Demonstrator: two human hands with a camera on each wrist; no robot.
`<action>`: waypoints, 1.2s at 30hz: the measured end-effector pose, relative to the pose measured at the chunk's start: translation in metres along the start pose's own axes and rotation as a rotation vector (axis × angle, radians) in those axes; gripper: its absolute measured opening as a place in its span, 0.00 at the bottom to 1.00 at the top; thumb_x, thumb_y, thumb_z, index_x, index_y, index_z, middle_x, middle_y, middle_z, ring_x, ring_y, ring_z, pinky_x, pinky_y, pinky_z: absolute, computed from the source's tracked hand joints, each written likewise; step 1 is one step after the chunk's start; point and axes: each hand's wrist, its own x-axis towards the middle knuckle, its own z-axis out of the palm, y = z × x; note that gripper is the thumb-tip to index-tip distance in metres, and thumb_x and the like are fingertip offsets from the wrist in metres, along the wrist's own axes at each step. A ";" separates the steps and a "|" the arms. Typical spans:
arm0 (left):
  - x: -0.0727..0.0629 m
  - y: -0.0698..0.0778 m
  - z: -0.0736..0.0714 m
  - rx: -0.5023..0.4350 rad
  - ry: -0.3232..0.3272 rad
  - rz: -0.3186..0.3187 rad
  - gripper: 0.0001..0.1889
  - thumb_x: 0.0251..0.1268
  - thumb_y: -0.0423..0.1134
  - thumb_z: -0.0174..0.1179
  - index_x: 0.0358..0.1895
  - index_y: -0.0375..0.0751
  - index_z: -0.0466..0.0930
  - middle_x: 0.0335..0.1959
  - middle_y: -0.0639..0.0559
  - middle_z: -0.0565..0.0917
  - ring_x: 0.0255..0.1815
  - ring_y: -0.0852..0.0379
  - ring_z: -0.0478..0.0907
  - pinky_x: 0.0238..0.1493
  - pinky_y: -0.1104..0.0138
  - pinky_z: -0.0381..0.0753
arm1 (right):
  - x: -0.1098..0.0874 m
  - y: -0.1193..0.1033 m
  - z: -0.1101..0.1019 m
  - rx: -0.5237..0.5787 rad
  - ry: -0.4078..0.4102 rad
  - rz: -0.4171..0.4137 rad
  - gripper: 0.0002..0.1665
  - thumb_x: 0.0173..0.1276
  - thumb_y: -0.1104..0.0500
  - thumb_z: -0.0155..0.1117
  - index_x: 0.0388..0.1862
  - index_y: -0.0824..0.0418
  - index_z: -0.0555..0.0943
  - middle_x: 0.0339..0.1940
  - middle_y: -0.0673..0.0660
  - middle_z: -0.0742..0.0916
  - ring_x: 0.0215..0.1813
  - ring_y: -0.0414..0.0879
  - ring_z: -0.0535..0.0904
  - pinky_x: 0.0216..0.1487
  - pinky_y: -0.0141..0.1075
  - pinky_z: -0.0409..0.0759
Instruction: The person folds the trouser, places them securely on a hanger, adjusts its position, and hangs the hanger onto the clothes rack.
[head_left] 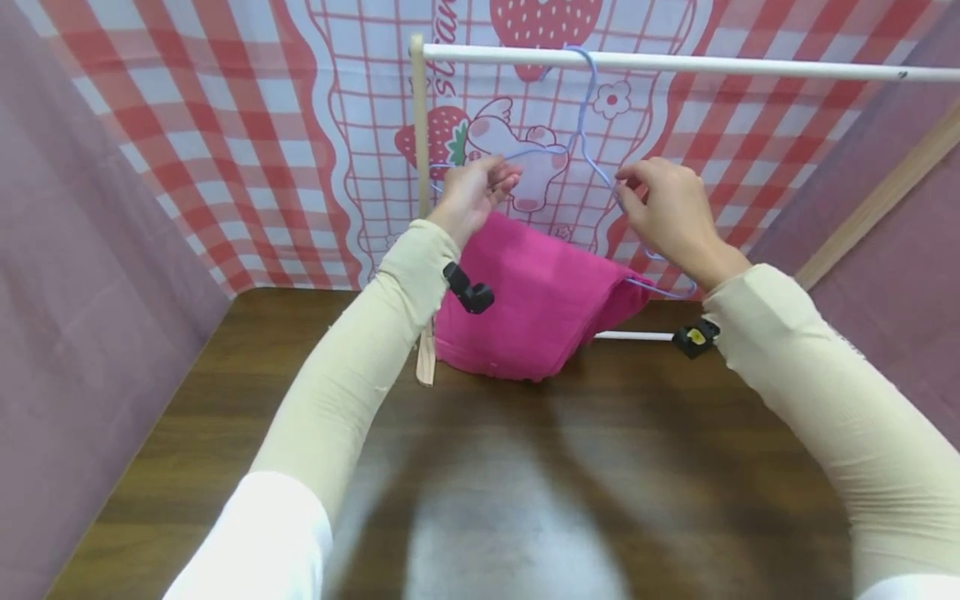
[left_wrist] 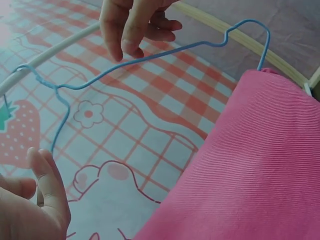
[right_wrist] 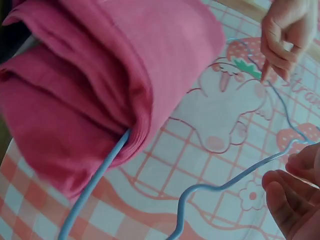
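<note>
A thin blue wire hanger (head_left: 582, 108) hangs by its hook over the white rail. A folded pink ribbed cloth (head_left: 525, 292), perhaps a garment, drapes over its lower bar. The right end loop of the hanger sticks out past the cloth. My left hand (head_left: 476, 190) is at the hanger's left shoulder, fingertips against the wire, with a gap between thumb and fingers in the left wrist view. My right hand (head_left: 671, 204) is by the right shoulder, its fingers loosely bent and the fingertips at or just off the wire (right_wrist: 240, 175). Part of the left shoulder is hidden behind my left hand.
The white rail (head_left: 750, 67) runs across the top to a wooden post (head_left: 420, 125) on the left. Another wooden bar (head_left: 885, 192) slants at right. A red-checked strawberry cloth (head_left: 247, 125) forms the backdrop. Below lies a brown wood-grain surface (head_left: 262, 417).
</note>
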 end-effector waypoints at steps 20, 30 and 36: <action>-0.059 -0.017 -0.095 0.451 -0.022 0.401 0.17 0.72 0.32 0.53 0.60 0.30 0.70 0.24 0.51 0.83 0.22 0.61 0.80 0.29 0.73 0.83 | -0.056 0.007 0.024 0.233 0.101 0.037 0.16 0.71 0.56 0.60 0.50 0.66 0.83 0.38 0.65 0.88 0.36 0.54 0.82 0.32 0.14 0.66; -0.087 -0.041 -0.149 0.584 0.048 0.416 0.17 0.72 0.32 0.53 0.60 0.29 0.69 0.25 0.57 0.83 0.23 0.62 0.81 0.31 0.71 0.84 | -0.093 0.016 0.048 0.295 0.179 0.037 0.12 0.69 0.61 0.62 0.45 0.68 0.85 0.34 0.65 0.88 0.32 0.18 0.69 0.35 0.16 0.68; -0.099 -0.057 -0.164 0.708 0.068 0.437 0.14 0.72 0.31 0.53 0.56 0.28 0.72 0.29 0.46 0.84 0.23 0.64 0.80 0.30 0.71 0.84 | -0.122 0.023 0.067 0.378 0.207 0.115 0.11 0.69 0.62 0.62 0.44 0.69 0.85 0.29 0.65 0.87 0.27 0.18 0.70 0.29 0.14 0.68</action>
